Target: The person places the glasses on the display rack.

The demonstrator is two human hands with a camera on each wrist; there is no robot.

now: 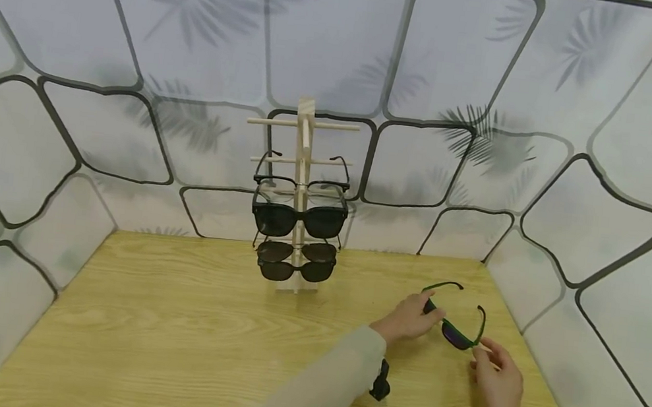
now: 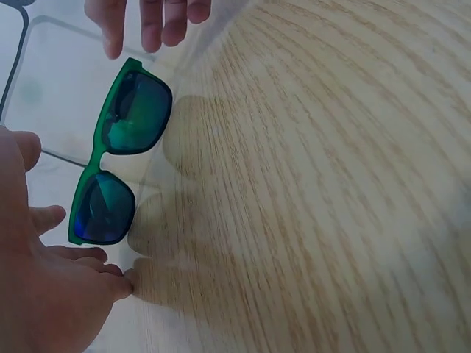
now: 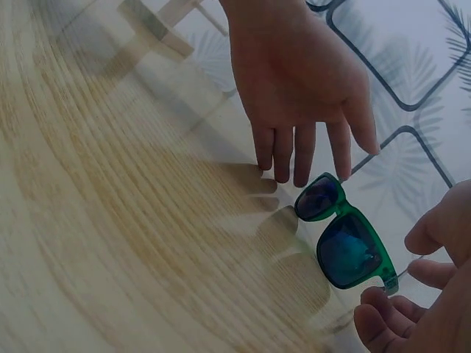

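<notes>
A pair of green-framed sunglasses (image 1: 456, 336) with dark, bluish-green mirrored lenses is between my two hands, temple arms unfolded and pointing away. My left hand (image 1: 411, 318) holds its left end near the hinge, thumb and index finger at the frame. At the other end, my right hand (image 1: 499, 381) pinches the hinge corner with thumb and fingers. Both lenses (image 2: 137, 114) show in the left wrist view, with shadows on the wood beside them. From the right wrist view, the sunglasses (image 3: 349, 250) slant between the left fingertips and the curled right fingers.
Left of my hands stands a wooden eyewear rack (image 1: 307, 112) with horizontal pegs. Several glasses hang on it, among them black sunglasses (image 1: 276, 219) and clear-lensed glasses (image 1: 328, 184). Patterned walls enclose the wooden table (image 1: 170, 326). A black device (image 1: 381, 383) is at my left wrist.
</notes>
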